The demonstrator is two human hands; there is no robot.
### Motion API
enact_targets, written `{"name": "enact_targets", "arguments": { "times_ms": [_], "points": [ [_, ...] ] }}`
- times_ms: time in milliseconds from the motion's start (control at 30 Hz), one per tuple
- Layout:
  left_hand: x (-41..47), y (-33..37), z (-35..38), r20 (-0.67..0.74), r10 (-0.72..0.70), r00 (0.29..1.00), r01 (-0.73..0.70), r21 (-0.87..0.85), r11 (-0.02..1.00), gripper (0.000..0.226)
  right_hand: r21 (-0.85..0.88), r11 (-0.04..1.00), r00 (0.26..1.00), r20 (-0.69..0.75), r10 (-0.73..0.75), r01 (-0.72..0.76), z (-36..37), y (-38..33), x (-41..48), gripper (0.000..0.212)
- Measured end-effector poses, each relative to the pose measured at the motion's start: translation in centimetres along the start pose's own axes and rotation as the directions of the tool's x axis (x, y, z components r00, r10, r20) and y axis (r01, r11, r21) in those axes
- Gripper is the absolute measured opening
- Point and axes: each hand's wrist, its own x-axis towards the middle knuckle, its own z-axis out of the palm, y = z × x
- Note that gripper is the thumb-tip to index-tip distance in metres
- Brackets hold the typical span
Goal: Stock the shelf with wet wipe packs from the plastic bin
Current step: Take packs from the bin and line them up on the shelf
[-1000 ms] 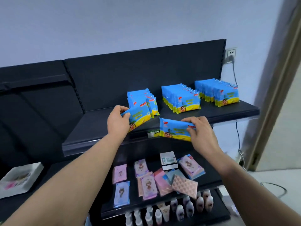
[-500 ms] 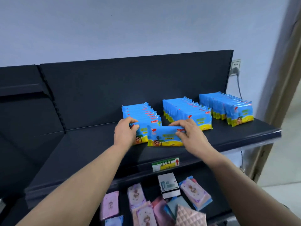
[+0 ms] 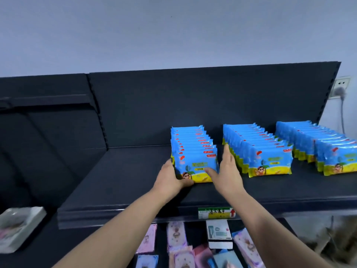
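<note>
Three rows of blue-and-yellow wet wipe packs stand upright on the dark shelf (image 3: pixel 135 180): a left row (image 3: pixel 193 144), a middle row (image 3: pixel 258 149) and a right row (image 3: pixel 328 147). My left hand (image 3: pixel 171 176) presses against the left side of the left row, its thumb under the front pack (image 3: pixel 197 167). My right hand (image 3: pixel 228 171) lies along the row's right side with straight fingers, thumb on the front pack's face. The plastic bin is out of view.
A green price label (image 3: pixel 216 212) sits on the shelf's front edge. The lower shelf holds pink packs (image 3: pixel 176 240) and a white box (image 3: pixel 219 235). A white tray (image 3: pixel 17 227) lies at the far left. A wall socket with a plug (image 3: pixel 341 89) is at the right.
The two packs I carried now stand at the front of the left row. Both hands have moved in to flank that row. The view has come closer to the shelf.
</note>
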Motion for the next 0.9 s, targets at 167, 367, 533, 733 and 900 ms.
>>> {"name": "enact_targets", "arguments": {
  "times_ms": [167, 367, 533, 733, 900],
  "points": [
    [1.0, -0.5, 0.9, -0.028, -0.034, 0.999, 0.039, 0.198, 0.98, 0.077, -0.074, 0.997, 0.983, 0.183, 0.004, 0.01, 0.3, 1.3, 0.1, 0.084],
    [1.1, -0.5, 1.0, -0.063, -0.044, 0.997, 0.059, 0.258, 0.964, 0.09, -0.058, 0.997, 0.983, 0.176, -0.042, 0.053, 0.7, 1.2, 0.5, 0.084],
    [0.7, 0.2, 0.5, -0.096, -0.13, 0.987, 0.151, 0.264, 0.953, 0.122, 0.024, 0.995, 0.994, 0.061, -0.095, 0.094, -0.2, 1.2, -0.8, 0.09],
    [-2.1, 0.7, -1.3, -0.167, -0.147, 0.975, 0.202, 0.391, 0.898, 0.1, -0.146, 0.927, 0.922, -0.126, -0.365, 0.347, -1.3, 1.2, -3.0, 0.04],
    [-7.1, -0.1, -2.2, -0.342, 0.062, 0.938, 0.12, 0.487, 0.865, 0.035, -0.193, 0.804, 0.818, -0.011, -0.575, 0.562, -0.1, 0.4, -5.8, 0.02]
  ]
}}
